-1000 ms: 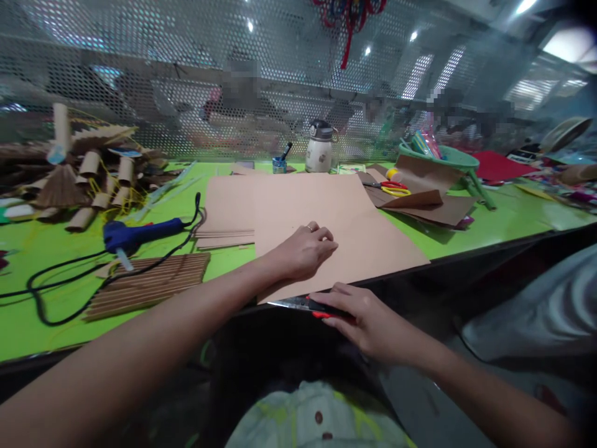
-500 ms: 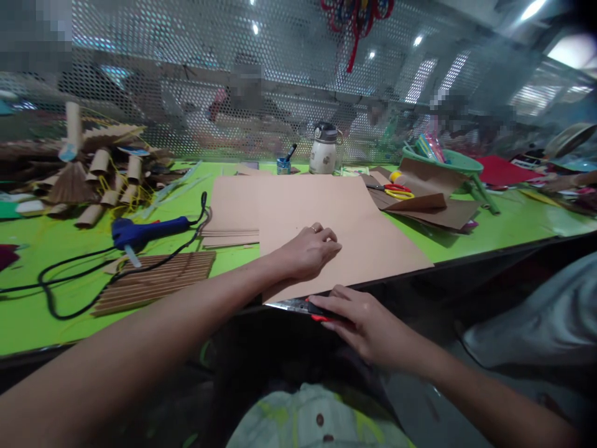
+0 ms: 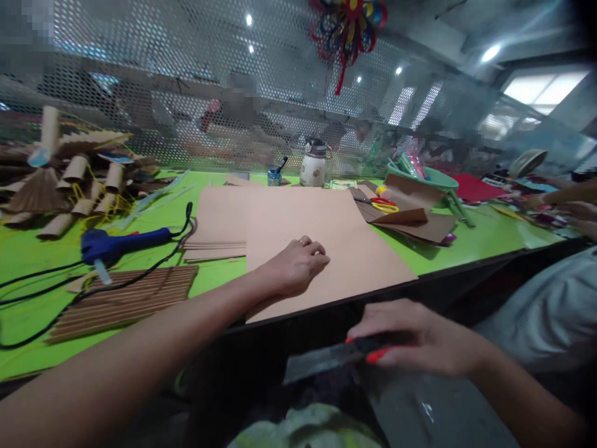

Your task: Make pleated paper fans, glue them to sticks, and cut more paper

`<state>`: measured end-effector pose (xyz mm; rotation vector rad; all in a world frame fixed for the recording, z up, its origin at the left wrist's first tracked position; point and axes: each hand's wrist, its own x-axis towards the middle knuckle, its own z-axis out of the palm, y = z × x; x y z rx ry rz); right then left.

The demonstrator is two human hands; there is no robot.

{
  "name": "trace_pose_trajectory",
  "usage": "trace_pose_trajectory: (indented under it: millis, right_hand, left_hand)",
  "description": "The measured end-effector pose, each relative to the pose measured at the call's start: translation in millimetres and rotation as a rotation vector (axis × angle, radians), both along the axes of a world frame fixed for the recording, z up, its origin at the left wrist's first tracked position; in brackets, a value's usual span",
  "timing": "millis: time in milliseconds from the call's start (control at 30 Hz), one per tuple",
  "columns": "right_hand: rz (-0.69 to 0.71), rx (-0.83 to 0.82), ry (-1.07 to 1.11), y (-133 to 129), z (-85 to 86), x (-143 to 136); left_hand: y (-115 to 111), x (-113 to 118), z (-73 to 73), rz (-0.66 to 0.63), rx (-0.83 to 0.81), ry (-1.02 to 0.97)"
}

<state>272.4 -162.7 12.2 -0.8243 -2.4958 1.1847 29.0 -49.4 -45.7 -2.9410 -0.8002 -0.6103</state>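
A large sheet of brown card [image 3: 317, 218] lies at the table's front edge, partly over a stack of similar brown sheets [image 3: 219, 218]. My left hand [image 3: 298, 267] rests on the large sheet with its fingers curled in, and a ring shows on one finger. Below the table edge, apart from the sheet, my right hand [image 3: 415, 336] grips what look like scissors [image 3: 321, 361] with black and red handles. Their blades point left and are smeared by motion. My fingers cover most of the handles.
A blue glue gun [image 3: 124, 244] with a black cord lies left beside pleated brown card [image 3: 130, 292]. Behind stand a bottle [image 3: 313, 167] and a small blue jar [image 3: 274, 178]. Red-and-yellow-handled scissors [image 3: 385, 205] and a green basket [image 3: 443, 180] lie right. A person's sleeve [image 3: 555, 311] is close by.
My right hand has drawn the scissors down and right, away from the sheet's front edge. My left hand stays on the sheet. The view has tilted up and turned slightly right.
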Motion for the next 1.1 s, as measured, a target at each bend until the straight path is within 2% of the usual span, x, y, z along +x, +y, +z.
trace_pose_trajectory:
  millis: [100,167,267,367,433,500,700,900,1100]
  right_hand:
    - [-0.279,0.030,0.079,30,12.9,31]
    - [-0.496,0.074,0.162,60,10.1,49]
    - [-0.722,0.177,0.231,117,-9.7,67]
    - [-0.902,0.323,0.183,173,-34.9,71]
    - [-0.939,0.367,0.160,204,-46.5,67]
    - [-0.951,0.398,0.137,231,-51.2,60]
    - [-1.012,0.455,0.057,291,-49.3,48]
    - [-1.061,0.419,0.010,302,-63.0,50]
    - [-1.079,0.272,0.069,302,-60.3,50]
  left_hand:
    - [-2,0,0.7,0.025,-0.017,-0.027]
    - [-4,0,2.4,0.034,-0.038,-0.046]
    - [-8,-2,6.6,0.037,-0.075,-0.062]
    - [-9,-3,10.3,0.087,-0.103,-0.070]
    - [-10,-4,11.1,0.151,-0.113,-0.066]
    - [-9,-6,10.6,0.222,-0.110,-0.052]
    - [-7,-12,7.3,0.428,-0.127,0.016]
    - [-4,-13,15.8,0.488,-0.188,0.016]
    - [0,-8,20.4,0.555,-0.202,0.021]
